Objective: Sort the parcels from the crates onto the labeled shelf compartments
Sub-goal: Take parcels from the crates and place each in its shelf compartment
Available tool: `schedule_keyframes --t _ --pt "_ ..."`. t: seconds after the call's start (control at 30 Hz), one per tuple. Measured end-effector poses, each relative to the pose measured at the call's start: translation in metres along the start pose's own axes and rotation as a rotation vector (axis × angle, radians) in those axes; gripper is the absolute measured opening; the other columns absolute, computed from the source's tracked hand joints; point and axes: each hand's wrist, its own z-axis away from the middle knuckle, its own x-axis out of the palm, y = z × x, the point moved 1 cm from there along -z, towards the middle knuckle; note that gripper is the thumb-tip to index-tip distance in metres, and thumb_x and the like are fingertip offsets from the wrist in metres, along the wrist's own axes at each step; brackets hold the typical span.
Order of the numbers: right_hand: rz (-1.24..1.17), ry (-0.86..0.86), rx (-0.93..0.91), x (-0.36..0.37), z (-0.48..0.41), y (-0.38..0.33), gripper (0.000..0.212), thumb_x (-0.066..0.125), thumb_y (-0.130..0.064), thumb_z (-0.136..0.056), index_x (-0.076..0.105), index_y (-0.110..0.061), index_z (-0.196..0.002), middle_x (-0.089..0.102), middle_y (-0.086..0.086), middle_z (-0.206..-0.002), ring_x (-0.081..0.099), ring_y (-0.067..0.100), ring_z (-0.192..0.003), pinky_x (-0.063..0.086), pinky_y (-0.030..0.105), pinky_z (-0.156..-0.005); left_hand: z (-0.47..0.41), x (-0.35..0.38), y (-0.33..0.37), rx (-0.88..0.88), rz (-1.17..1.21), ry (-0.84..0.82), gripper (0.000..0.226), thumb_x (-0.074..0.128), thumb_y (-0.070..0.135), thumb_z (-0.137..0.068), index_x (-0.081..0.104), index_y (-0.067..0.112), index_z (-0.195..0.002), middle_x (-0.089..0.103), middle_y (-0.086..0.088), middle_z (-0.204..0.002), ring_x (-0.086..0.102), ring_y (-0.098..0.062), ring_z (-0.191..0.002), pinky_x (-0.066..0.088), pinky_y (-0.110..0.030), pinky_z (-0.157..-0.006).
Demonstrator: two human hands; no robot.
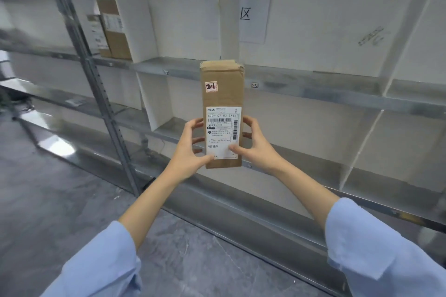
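At frame centre, our left hand (193, 144) and right hand (253, 144) grip an upright cardboard parcel (222, 94) marked "2-1", fingers curled around its sides, before the metal shelf (313, 87).

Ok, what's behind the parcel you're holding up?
Behind the cardboard parcel: the metal shelf edge and a white divider rising above it. Any shelf label directly behind it is covered.

Head cam, fwd/down, near shelving (313, 84)
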Motion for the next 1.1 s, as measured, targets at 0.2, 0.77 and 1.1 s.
schedule_keyframes --t 0.2,0.77,1.1 --pt "-0.025 -0.039 -0.009 0.088 -0.073 -0.018 0.068 0.074 -0.022 -0.088 0.026 -0.033 -0.134 0.046 -0.002 -0.147 0.051 0.015 -0.126 0.045 0.043 -0.106 -0.011 -0.094 -0.052 -0.022 -0.095 0.052 0.093 0.079 0.014 -0.079 0.018 0.055 -0.136 0.037 0.027 -0.140 0.053 0.000 -0.117 0.054 -0.034 -0.091" --pt "-0.050 -0.179 -0.046 0.349 -0.260 -0.051 0.087 0.080 -0.012 -0.081 0.028 -0.017 -0.150 0.054 -0.006 -0.139 0.053 0.010 -0.122 0.044 0.035 -0.106 -0.038 -0.329 -0.218 -0.138 -0.165 0.180 0.092 0.074 0.006 -0.079 0.021 0.037 -0.147 0.040 0.027 -0.137 0.051 0.002 -0.120 0.053 -0.034 -0.090" --pt "-0.031 -0.223 -0.043 0.443 -0.396 -0.015 0.092 0.079 -0.023 -0.083 0.018 -0.027 -0.151 0.057 -0.007 -0.139 0.056 0.015 -0.124 0.045 0.041 -0.106 -0.119 -0.398 -0.322 -0.211 -0.110 0.271 0.086 0.073 0.002 -0.080 0.023 0.042 -0.137 0.046 0.019 -0.135 0.058 -0.003 -0.112 0.056 -0.027 -0.084"
